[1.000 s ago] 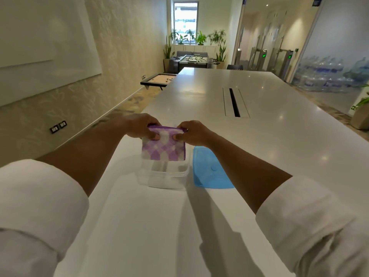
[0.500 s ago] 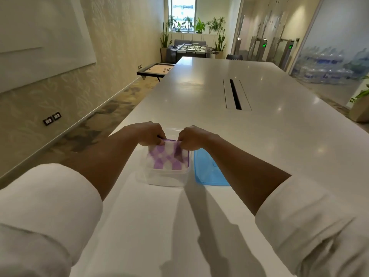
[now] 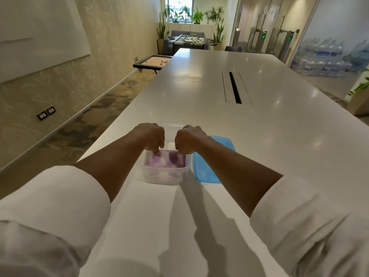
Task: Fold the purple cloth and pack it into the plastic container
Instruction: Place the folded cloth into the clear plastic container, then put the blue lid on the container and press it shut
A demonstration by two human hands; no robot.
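Observation:
The folded purple-and-white checked cloth (image 3: 167, 161) lies inside the clear plastic container (image 3: 165, 177), which stands on the white table near its left edge. My left hand (image 3: 152, 136) reaches into the container's far left part, fingers curled, fingertips pressing on the cloth's far edge. My right hand (image 3: 188, 139) is at the far right part, fingers curled down onto the cloth's far right corner. Both hands hide the far rim of the container and the cloth's far edge.
A blue lid (image 3: 209, 164) lies flat just right of the container, partly under my right forearm. The long white table (image 3: 259, 136) has a cable slot (image 3: 234, 87) further ahead. The table's left edge drops to carpeted floor beside the wall.
Both hands have lowered the folded cloth from above the container down into it. The cloth now lies flat inside, and the hands sit lower within the rim.

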